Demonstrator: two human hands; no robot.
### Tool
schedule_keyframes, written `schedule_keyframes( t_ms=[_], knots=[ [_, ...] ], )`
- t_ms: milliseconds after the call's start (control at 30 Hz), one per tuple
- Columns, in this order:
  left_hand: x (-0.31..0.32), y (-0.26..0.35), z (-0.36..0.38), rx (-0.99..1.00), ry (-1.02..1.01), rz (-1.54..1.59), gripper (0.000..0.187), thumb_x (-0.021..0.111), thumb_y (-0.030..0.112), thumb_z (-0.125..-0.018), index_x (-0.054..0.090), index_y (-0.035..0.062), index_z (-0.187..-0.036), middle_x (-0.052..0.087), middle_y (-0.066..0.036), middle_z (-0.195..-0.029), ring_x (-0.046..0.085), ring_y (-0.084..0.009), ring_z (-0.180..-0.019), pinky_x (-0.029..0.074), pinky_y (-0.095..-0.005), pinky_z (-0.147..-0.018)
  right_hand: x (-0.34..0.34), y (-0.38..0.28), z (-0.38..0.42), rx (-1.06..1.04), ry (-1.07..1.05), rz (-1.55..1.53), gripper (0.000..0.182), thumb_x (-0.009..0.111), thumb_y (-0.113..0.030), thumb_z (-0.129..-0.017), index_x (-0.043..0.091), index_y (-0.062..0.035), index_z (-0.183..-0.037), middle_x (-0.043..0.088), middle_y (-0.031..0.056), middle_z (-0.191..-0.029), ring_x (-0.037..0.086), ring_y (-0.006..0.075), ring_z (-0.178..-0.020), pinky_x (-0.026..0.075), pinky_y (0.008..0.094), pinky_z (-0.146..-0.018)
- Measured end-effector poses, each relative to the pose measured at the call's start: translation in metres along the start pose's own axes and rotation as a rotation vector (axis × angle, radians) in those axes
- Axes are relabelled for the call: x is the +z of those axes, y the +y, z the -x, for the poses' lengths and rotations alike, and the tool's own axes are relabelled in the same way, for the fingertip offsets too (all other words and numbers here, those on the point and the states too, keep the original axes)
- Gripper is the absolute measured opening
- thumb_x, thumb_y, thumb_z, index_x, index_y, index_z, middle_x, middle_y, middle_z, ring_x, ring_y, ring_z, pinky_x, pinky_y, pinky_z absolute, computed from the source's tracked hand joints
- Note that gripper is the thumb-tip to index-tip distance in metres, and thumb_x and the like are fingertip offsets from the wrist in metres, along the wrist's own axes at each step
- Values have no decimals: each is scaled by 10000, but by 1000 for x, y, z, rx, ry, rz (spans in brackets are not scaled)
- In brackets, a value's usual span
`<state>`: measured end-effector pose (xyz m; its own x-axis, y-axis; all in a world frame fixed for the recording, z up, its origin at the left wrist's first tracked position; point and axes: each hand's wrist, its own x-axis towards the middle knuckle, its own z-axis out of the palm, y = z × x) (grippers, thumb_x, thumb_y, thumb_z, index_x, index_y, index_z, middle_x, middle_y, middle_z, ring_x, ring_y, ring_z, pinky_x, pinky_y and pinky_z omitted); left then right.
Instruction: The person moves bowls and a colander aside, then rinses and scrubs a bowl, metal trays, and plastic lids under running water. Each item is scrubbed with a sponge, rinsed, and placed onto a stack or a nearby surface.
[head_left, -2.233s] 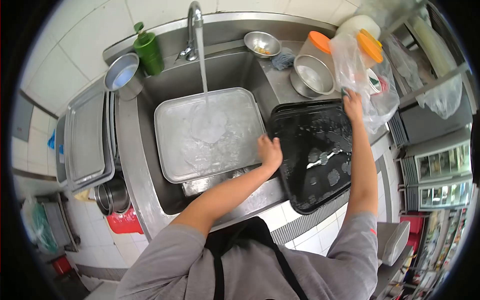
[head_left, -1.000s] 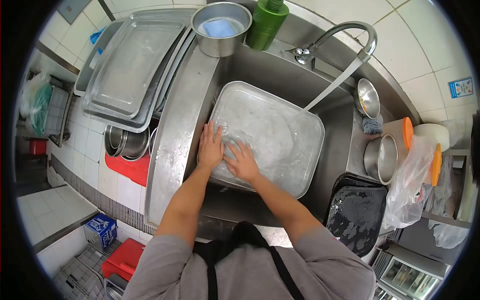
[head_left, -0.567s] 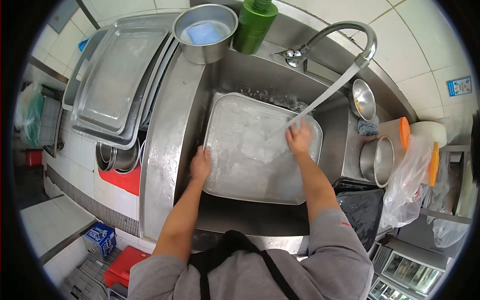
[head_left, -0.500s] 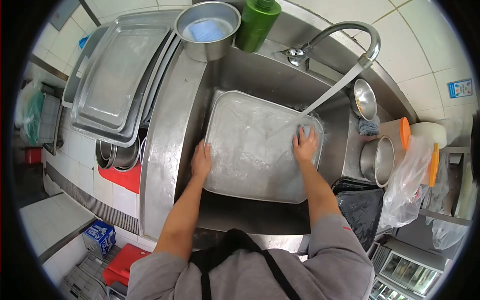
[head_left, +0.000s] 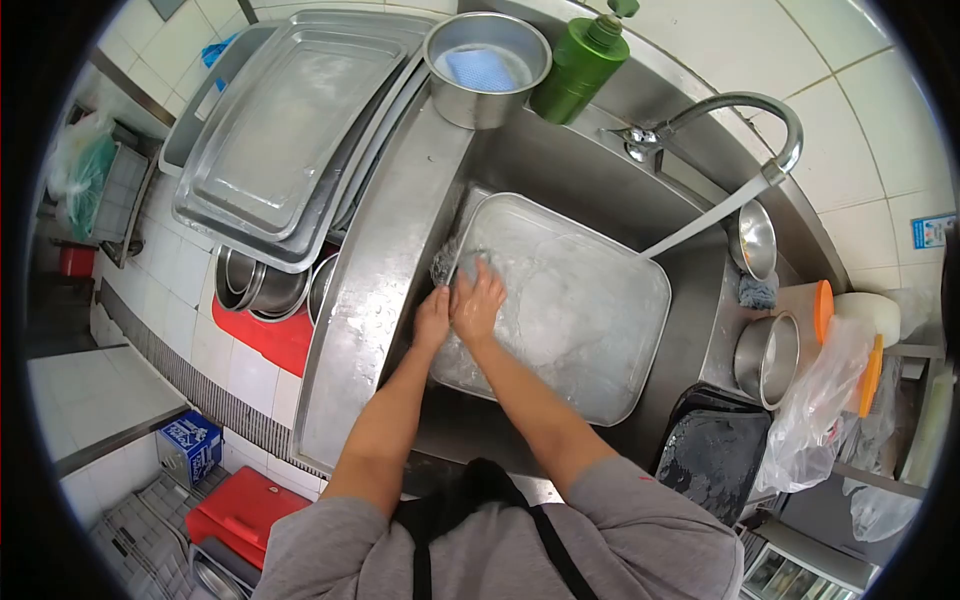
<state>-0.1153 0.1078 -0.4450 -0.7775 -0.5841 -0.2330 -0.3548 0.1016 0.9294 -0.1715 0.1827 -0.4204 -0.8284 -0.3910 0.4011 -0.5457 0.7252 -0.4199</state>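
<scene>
A large rectangular metal tray [head_left: 570, 310], wet and filmed with water, lies tilted in the steel sink. My left hand [head_left: 432, 318] grips its left rim. Just beside it, my right hand [head_left: 478, 300] presses on the tray's left part, fingers bent over a small greyish thing, blurred by water, that I cannot make out. Water runs from the curved faucet [head_left: 790, 150] toward the tray's upper right edge, and some splashes near the upper left corner.
Stacked metal trays [head_left: 300, 130] stand left of the sink. Behind it are a steel pot [head_left: 485, 105] with a blue sponge and a green pump bottle [head_left: 580, 75]. On the right are steel bowls [head_left: 768, 360], dark trays [head_left: 710, 450] and plastic bags [head_left: 815, 420].
My right hand has moved from the tray's right side to its left side, beside my left hand. The tray has turned clockwise in view, and the camera view has shifted.
</scene>
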Motion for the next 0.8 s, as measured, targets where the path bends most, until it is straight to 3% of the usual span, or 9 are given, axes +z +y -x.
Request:
schedule_keyframes(
  t_ms=[233, 333, 367, 433, 500, 567, 633, 700, 800],
  knots=[
    [-4, 21, 6, 101, 31, -192, 321, 460, 236, -894, 553, -21, -1063, 575, -237, -1001, 561, -375, -923, 454, -374, -778, 26, 51, -99, -90, 86, 96, 369, 571, -143, -778, 537, -150, -1145, 400, 133, -1256, 382, 355, -1077, 312, 465, -868],
    [-2, 16, 5, 160, 64, -247, 307, 465, 219, -890, 548, -21, -1061, 575, -239, -992, 559, -383, -909, 460, -383, -764, 32, 38, -99, 197, 296, 0, 376, 594, -92, -757, 563, -150, -1127, 404, 147, -1242, 398, 357, -1072, 333, 463, -880],
    [-1, 14, 5, 157, 62, -249, 307, 465, 219, -890, 548, -21, -1061, 575, -239, -992, 559, -383, -909, 460, -383, -764, 32, 32, -94, 199, 293, 0, 376, 594, -92, -757, 563, -150, -1127, 404, 147, -1242, 398, 357, -1072, 333, 463, -880],
    [-3, 13, 5, 140, 26, -262, 297, 460, 206, -892, 545, -22, -1064, 575, -238, -989, 565, -386, -889, 464, -389, -752, 37, 31, -81, -115, 90, -188, 350, 573, -79, -776, 572, -139, -1121, 405, 189, -1235, 412, 372, -1046, 349, 438, -869],
    [-1, 13, 10, 162, 48, -254, 294, 457, 199, -894, 545, -24, -1064, 576, -237, -987, 566, -387, -884, 464, -392, -748, 44, 42, -100, -60, 172, -168, 363, 569, -61, -766, 578, -147, -1118, 400, 186, -1238, 409, 368, -1047, 354, 433, -863],
    [-2, 16, 7, 201, 78, -243, 291, 454, 193, -895, 546, -26, -1065, 576, -236, -985, 567, -388, -878, 463, -395, -744, 36, 47, -123, 192, 189, 6, 360, 556, -57, -756, 588, -141, -1104, 427, 160, -1213, 431, 353, -1020, 362, 431, -856],
    [0, 18, 7, 198, 83, -259, 289, 459, 188, -894, 548, -28, -1065, 581, -230, -979, 567, -381, -888, 462, -390, -751, 43, 43, -116, 191, 244, 27, 360, 566, -36, -735, 606, -136, -1078, 448, 153, -1192, 448, 354, -1001, 379, 436, -839],
    [0, 18, 8, 196, 99, -268, 288, 461, 188, -894, 549, -25, -1066, 584, -227, -972, 569, -378, -881, 462, -388, -750, 46, 39, -101, -67, 237, -116, 337, 578, -29, -718, 626, -120, -1039, 470, 154, -1167, 461, 347, -985, 386, 433, -827],
    [2, 16, 11, 192, 111, -278, 288, 464, 189, -893, 551, -22, -1068, 587, -220, -960, 573, -374, -865, 464, -385, -744, 36, 60, -111, -11, 187, -156, 281, 598, -40, -704, 646, -102, -974, 489, 157, -1137, 469, 338, -980, 390, 423, -828]
  ],
)
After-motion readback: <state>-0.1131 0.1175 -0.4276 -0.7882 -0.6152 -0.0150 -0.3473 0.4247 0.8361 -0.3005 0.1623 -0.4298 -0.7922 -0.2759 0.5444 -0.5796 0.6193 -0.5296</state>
